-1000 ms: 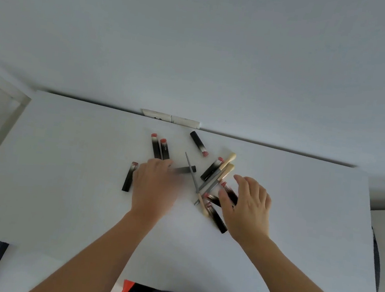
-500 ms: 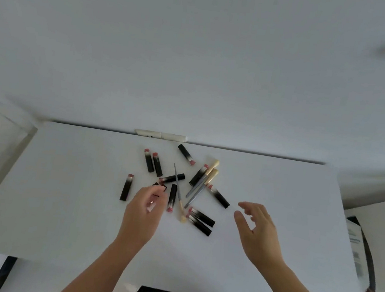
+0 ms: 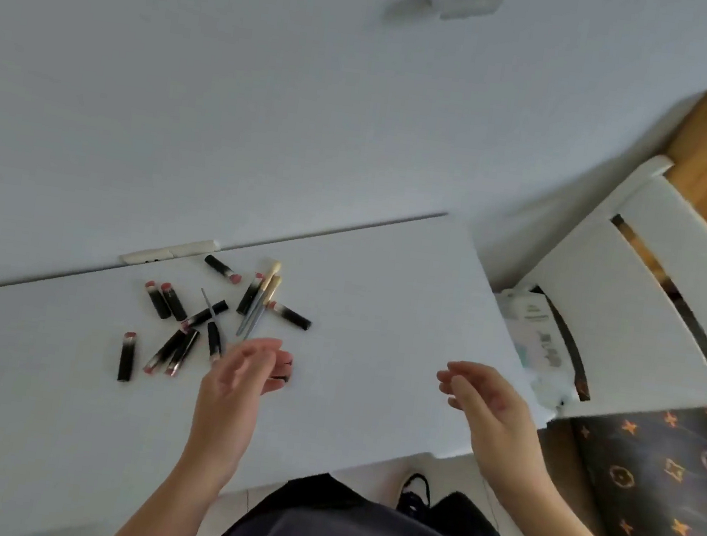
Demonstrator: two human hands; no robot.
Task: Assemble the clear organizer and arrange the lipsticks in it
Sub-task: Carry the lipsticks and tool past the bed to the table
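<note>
Several black lipsticks with pink ends lie scattered on the white table (image 3: 362,291): a pair (image 3: 166,300) at the back left, one alone (image 3: 126,356) at the left, one (image 3: 221,268) near the wall, one (image 3: 290,315) at the right of the heap. Makeup brushes (image 3: 259,301) with cream tips lie among them. My left hand (image 3: 248,370) hovers just right of the heap, fingers relaxed, holding nothing; a dark lipstick end shows behind its fingers. My right hand (image 3: 478,394) hangs open over the table's right part. No clear organizer is in view.
A white chair (image 3: 633,293) stands right of the table, with a printed package (image 3: 535,330) between them. A dark bag with gold star prints (image 3: 664,475) lies at the lower right. A white socket strip (image 3: 171,250) sits on the wall edge behind the table.
The camera has swung to the right, bringing the chair and bag into sight. Both hands have lifted off the lipsticks and moved right, away from the heap.
</note>
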